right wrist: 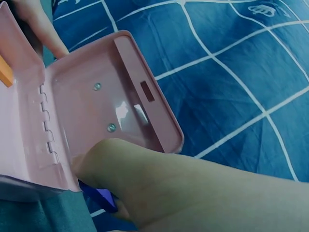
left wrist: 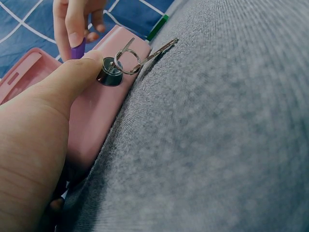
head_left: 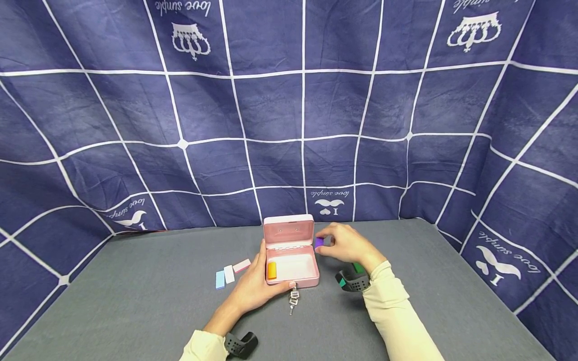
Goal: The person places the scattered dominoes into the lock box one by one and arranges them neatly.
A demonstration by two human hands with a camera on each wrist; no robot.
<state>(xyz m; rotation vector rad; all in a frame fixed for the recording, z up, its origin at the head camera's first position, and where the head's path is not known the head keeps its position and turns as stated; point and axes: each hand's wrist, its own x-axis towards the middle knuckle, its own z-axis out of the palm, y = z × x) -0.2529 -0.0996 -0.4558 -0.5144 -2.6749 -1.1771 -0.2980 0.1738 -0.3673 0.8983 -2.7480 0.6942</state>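
A small pink metal box [head_left: 309, 283] stands with its hinged lid [head_left: 289, 233] raised. My left hand [head_left: 253, 288] grips its left side, the thumb resting on the front beside the lock [left wrist: 111, 77]. Keys on a ring [head_left: 294, 297] hang from that lock. Inside, at the left end, lies an orange block [head_left: 272, 271]. Just right of the box, by the hinge, my right hand [head_left: 348, 243] pinches a purple block [head_left: 319, 243] between thumb and fingers. In the right wrist view the purple block [right wrist: 100, 197] is partly hidden by the hand.
Left of the box lie a blue block [head_left: 220, 280], a white block [head_left: 229, 274] and a pink block [head_left: 242, 265]. A green block [head_left: 358, 267] is partly covered by the right wrist. Grey cloth [head_left: 149, 291] covers the table; a blue checked curtain [head_left: 271, 110] hangs behind.
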